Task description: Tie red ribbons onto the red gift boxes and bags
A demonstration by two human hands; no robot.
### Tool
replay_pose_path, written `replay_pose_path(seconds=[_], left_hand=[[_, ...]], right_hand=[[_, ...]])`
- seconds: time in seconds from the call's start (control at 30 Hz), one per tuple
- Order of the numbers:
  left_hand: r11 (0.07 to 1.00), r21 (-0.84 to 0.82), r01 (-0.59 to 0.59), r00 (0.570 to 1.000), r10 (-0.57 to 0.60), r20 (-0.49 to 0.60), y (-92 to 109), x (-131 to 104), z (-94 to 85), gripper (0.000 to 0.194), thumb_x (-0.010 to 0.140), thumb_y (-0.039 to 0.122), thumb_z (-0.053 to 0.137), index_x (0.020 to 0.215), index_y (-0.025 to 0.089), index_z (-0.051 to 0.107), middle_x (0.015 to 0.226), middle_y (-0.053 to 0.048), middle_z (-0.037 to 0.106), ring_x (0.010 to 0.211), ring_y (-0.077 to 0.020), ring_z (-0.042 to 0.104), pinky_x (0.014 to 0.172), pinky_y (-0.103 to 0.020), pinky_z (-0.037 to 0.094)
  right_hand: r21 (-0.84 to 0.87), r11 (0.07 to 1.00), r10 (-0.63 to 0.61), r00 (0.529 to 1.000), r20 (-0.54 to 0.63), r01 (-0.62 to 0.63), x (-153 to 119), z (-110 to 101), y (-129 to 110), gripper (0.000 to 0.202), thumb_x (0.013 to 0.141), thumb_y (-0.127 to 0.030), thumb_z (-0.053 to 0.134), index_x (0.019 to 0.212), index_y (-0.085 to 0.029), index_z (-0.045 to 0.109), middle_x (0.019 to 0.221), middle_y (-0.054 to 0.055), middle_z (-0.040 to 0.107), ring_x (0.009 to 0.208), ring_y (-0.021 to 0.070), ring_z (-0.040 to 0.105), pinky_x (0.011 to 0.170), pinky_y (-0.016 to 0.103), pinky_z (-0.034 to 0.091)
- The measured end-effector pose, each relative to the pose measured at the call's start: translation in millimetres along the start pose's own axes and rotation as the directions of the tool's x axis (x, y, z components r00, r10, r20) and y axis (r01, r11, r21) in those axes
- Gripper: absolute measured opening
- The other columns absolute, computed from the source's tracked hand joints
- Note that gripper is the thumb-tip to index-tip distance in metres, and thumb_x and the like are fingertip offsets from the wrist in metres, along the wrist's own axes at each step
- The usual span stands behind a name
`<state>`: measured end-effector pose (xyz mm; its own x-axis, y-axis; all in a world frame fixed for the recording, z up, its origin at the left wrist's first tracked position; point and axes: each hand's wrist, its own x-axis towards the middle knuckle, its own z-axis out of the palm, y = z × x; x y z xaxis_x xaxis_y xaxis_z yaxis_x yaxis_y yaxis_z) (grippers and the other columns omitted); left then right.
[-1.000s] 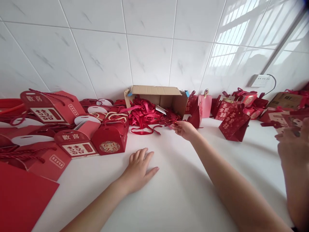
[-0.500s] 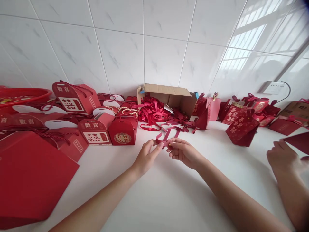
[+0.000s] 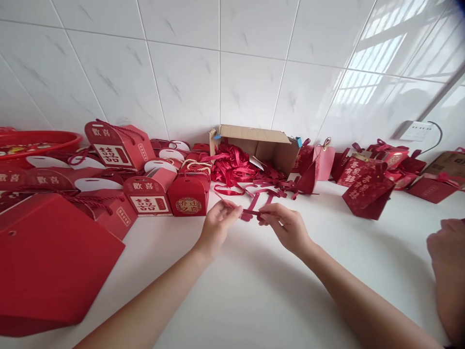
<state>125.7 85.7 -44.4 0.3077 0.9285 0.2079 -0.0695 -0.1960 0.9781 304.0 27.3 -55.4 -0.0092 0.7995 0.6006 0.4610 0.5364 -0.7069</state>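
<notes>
Between my two hands a thin dark red strap [image 3: 250,212] is stretched above the white table. My left hand [image 3: 217,224] pinches one end, with a loose tail rising past its fingers. At the other end my right hand [image 3: 286,227] has its fingers closed on the strap. Just beyond my hands lie more dark red straps [image 3: 255,198]. Behind them a cardboard box [image 3: 250,132] lies open toward me, with a heap of shiny red ribbon [image 3: 234,165] spilling out of it.
Red gift boxes [image 3: 147,194] crowd the left side, beside a red basin [image 3: 65,139]. A large red box [image 3: 54,257] is at the near left. Patterned red bags [image 3: 368,194] stand at the right. Another person's hand [image 3: 448,245] is at the right edge.
My hands have moved slightly apart, and the strap between them is now straighter and seen edge-on. The other person's hand has shifted right, partly out of view.
</notes>
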Motion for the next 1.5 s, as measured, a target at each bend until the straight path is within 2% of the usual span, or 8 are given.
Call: replay_pose_path(seconds=[0.2, 0.33, 0.43, 0.63, 1.0, 1.2, 1.37, 1.5], left_hand=[[0.972, 0.169, -0.165, 0.953, 0.201, -0.228, 5.8, 4.8, -13.7, 0.037, 0.076, 0.035, 0.063, 0.11, 0.022, 0.052, 0.122, -0.01, 0.055, 0.117, -0.0257, 0.048, 0.101, -0.043, 0.036], [0.857, 0.203, -0.474, 0.876, 0.481, 0.013, 27.9, -3.7, -23.3, 0.026, 0.08, 0.02, 0.05, 0.1, 0.022, 0.066, 0.116, -0.007, 0.06, 0.119, -0.0241, 0.048, 0.107, -0.038, 0.033], [0.903, 0.012, -0.43, 0.883, 0.417, 0.217, 39.6, -11.0, -24.2, 0.031, 0.086, 0.017, 0.038, 0.093, 0.018, 0.068, 0.097, -0.007, 0.067, 0.099, -0.0221, 0.059, 0.092, -0.036, 0.045], [0.976, 0.003, -0.218, 0.85, 0.188, 0.493, 35.6, -17.4, -13.6, 0.024, 0.092, 0.027, 0.046, 0.098, 0.018, 0.067, 0.096, -0.007, 0.067, 0.091, -0.0197, 0.063, 0.084, -0.033, 0.05], [0.946, -0.042, -0.322, 0.797, 0.294, 0.528, 29.8, -17.7, -11.1, 0.014, 0.09, 0.024, 0.054, 0.091, 0.017, 0.067, 0.082, -0.005, 0.064, 0.076, -0.0161, 0.067, 0.076, -0.03, 0.054], [0.873, 0.15, -0.464, 0.834, 0.373, 0.406, 20.5, -14.2, -11.2, 0.016, 0.089, 0.026, 0.057, 0.081, 0.019, 0.07, 0.085, -0.005, 0.061, 0.077, -0.0147, 0.061, 0.072, -0.027, 0.051], [0.828, 0.164, -0.537, 0.805, 0.444, 0.393, 21.0, -18.2, -10.6, 0.017, 0.089, 0.023, 0.056, 0.08, 0.02, 0.069, 0.084, -0.004, 0.056, 0.076, -0.0144, 0.058, 0.069, -0.026, 0.05], [0.807, 0.177, -0.563, 0.797, 0.473, 0.376, 18.9, -20.5, -9.6, 0.017, 0.09, 0.025, 0.055, 0.08, 0.022, 0.069, 0.08, -0.005, 0.055, 0.076, -0.0158, 0.059, 0.068, -0.028, 0.051]], right_hand=[[-0.388, 0.779, -0.469, 0.869, 0.161, 0.492, 1.0, -12.1, -8.6, 0.033, 0.091, -0.005, 0.037, 0.1, -0.024, 0.062, 0.079, 0.006, 0.067, 0.066, 0.0138, 0.06, 0.058, 0.025, 0.048], [-0.449, 0.665, -0.564, 0.795, 0.223, 0.597, 0.2, -9.9, -18.1, 0.033, 0.091, -0.005, 0.037, 0.1, -0.026, 0.061, 0.076, 0.005, 0.064, 0.059, 0.0126, 0.055, 0.056, 0.024, 0.045], [-0.384, 0.692, -0.57, 0.789, 0.23, 0.611, -3.5, -7.1, -21.8, 0.032, 0.09, -0.005, 0.041, 0.103, -0.026, 0.06, 0.077, 0.005, 0.063, 0.06, 0.0129, 0.054, 0.055, 0.024, 0.045], [0.057, 0.929, -0.369, 0.909, 0.193, 0.365, -9.6, -1.5, -20.6, 0.039, 0.091, 0.0, 0.037, 0.109, -0.027, 0.059, 0.079, 0.003, 0.062, 0.065, 0.012, 0.061, 0.058, 0.025, 0.052], [0.453, 0.891, -0.044, 0.984, 0.173, -0.04, -9.8, 3.4, -19.7, 0.012, 0.092, -0.018, 0.054, 0.092, -0.024, 0.065, 0.07, 0.0, 0.064, 0.056, 0.0115, 0.06, 0.052, 0.027, 0.051], [0.614, 0.711, 0.172, 0.932, 0.319, -0.342, -6.1, 7.1, -19.3, 0.011, 0.088, -0.029, 0.063, 0.083, -0.02, 0.063, 0.062, -0.002, 0.063, 0.047, 0.0092, 0.055, 0.047, 0.024, 0.044], [0.755, 0.441, 0.185, 0.872, 0.452, -0.485, -5.9, 13.2, -20.5, 0.015, 0.083, -0.033, 0.069, 0.08, -0.02, 0.061, 0.052, -0.007, 0.055, 0.037, 0.004, 0.043, 0.046, 0.021, 0.038], [0.769, 0.343, 0.17, 0.841, 0.514, -0.54, -5.4, 17.1, -21.4, 0.024, 0.077, -0.038, 0.075, 0.078, -0.02, 0.058, 0.049, -0.01, 0.05, 0.034, 0.0027, 0.036, 0.046, 0.022, 0.036]])
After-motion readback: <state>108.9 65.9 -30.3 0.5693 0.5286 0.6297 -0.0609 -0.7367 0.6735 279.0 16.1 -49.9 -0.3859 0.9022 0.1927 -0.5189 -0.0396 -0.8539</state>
